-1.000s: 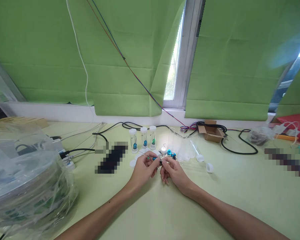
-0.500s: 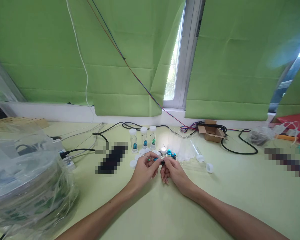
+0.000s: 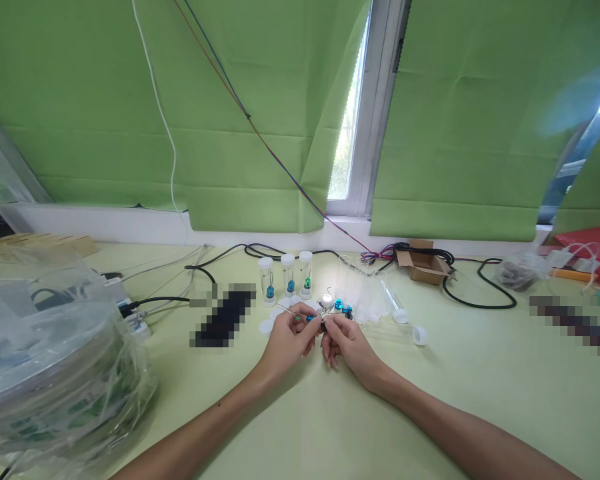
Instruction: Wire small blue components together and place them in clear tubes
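Note:
My left hand [image 3: 291,337] is closed on a small blue part [image 3: 311,319] with a thin metal wire [image 3: 289,311] sticking out to the upper left. My right hand [image 3: 349,341] meets it fingertip to fingertip, pinching the dark end [image 3: 323,327] of the same piece. Fingers cover much of it, so its exact kind is hidden. Just beyond my hands lie loose blue parts [image 3: 343,307] and a shiny white round piece [image 3: 327,301]. Three clear capped tubes [image 3: 289,275] stand behind, each with a blue or green part inside. White caps [image 3: 267,327] lie beside my left hand.
Empty clear tubes [image 3: 375,303] and a loose white cap [image 3: 419,335] lie to the right. An open cardboard box [image 3: 427,268] and black cables [image 3: 500,305] are at the back. A plastic-wrapped reel [image 3: 60,373] fills the left side. Dark pixelated objects flank the work area.
My right fingertips have shifted slightly left and now cover more of the dark end. The left hand stays nearly still.

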`<state>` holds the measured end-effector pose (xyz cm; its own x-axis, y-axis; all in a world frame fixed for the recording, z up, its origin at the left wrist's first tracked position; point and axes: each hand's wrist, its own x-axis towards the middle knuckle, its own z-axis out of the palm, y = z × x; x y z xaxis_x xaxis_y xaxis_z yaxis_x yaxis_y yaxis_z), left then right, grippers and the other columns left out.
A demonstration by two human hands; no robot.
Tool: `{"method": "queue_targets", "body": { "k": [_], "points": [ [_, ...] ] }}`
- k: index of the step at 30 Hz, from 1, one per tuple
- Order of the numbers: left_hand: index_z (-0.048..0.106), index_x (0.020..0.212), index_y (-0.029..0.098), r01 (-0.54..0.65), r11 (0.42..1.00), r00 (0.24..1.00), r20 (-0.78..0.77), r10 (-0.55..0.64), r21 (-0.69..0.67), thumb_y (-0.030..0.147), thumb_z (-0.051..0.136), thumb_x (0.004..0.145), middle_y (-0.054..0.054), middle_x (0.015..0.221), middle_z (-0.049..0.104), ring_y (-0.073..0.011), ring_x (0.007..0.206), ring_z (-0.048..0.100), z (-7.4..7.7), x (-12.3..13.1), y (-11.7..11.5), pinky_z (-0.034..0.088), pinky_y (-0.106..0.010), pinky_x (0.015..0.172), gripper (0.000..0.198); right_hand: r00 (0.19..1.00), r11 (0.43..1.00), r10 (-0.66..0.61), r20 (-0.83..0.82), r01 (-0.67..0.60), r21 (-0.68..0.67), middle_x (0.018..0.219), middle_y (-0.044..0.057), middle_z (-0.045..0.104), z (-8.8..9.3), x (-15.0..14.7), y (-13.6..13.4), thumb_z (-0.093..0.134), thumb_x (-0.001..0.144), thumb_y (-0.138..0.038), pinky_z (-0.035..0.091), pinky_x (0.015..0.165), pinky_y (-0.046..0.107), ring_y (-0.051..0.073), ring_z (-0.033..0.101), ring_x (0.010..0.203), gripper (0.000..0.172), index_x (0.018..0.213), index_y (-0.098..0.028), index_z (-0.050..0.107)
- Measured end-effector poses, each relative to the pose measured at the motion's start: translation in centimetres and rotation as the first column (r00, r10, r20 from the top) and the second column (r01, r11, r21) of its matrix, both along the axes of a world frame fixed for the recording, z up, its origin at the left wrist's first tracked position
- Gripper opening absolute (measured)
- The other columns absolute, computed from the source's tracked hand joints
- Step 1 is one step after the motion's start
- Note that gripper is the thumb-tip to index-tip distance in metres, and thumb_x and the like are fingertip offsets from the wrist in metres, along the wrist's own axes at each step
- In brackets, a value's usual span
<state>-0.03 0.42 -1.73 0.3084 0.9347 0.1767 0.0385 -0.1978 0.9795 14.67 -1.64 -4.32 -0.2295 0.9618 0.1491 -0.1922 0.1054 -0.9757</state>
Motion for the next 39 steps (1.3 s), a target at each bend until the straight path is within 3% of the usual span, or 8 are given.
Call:
{"method": "queue_targets", "body": {
  "k": [8,19,25,32,39],
  "points": [
    [0.052,0.082,0.019,0.032,0.999,0.999,-0.009,-0.032,0.003,0.046,0.064,0.082,0.006,0.048,0.051,-0.0074,0.04,0.042,0.48,0.08,-0.38,0.03,-0.018,0.04,0.03,1.0,1.0,-0.022,0.019,0.022,-0.004,0.046,-0.002,0.053,-0.3,-0.12,0.17,0.046,0.089,-0.065,0.037,0.036,0.02,0.009,0.047,0.036,0.054,0.071,-0.015,0.055],
    [0.052,0.082,0.019,-0.025,0.999,0.998,0.063,0.028,-0.047,0.046,0.067,0.078,0.007,0.046,0.05,-0.0083,0.039,0.043,0.23,0.03,0.06,0.033,-0.02,0.041,0.031,1.0,1.0,-0.003,-0.007,0.003,-0.007,0.053,-0.007,0.057,0.43,0.02,-0.22,0.061,0.083,-0.058,0.037,0.036,0.018,0.009,0.05,0.039,0.041,0.093,-0.022,0.045],
    [0.053,0.081,0.019,-0.021,0.999,0.999,0.027,0.022,-0.028,0.046,0.067,0.078,0.006,0.047,0.051,-0.0082,0.039,0.043,0.25,0.01,-0.07,0.032,-0.019,0.041,0.031,1.0,1.0,0.009,0.003,-0.009,-0.003,0.051,-0.006,0.056,0.28,0.0,-0.1,0.056,0.085,-0.06,0.036,0.036,0.018,0.008,0.048,0.037,0.041,0.084,-0.019,0.049],
    [0.053,0.082,0.019,0.04,0.999,0.999,0.015,-0.04,0.009,0.045,0.066,0.08,0.006,0.05,0.051,-0.0077,0.039,0.043,0.54,0.05,-0.41,0.03,-0.019,0.04,0.029,1.0,1.0,-0.01,0.025,0.01,-0.005,0.047,-0.003,0.053,0.1,-0.12,0.01,0.048,0.086,-0.067,0.036,0.036,0.02,0.009,0.046,0.036,0.055,0.071,-0.015,0.057],
    [0.053,0.082,0.019,0.023,1.0,1.0,-0.015,-0.023,0.008,0.047,0.064,0.082,0.005,0.047,0.051,-0.008,0.04,0.041,0.43,0.08,-0.51,0.029,-0.019,0.041,0.03,0.999,1.0,-0.02,0.037,0.021,-0.022,0.046,-0.002,0.053,0.05,-0.18,0.08,0.044,0.087,-0.069,0.037,0.038,0.021,0.009,0.047,0.037,0.058,0.07,-0.015,0.056]
  ]
}}
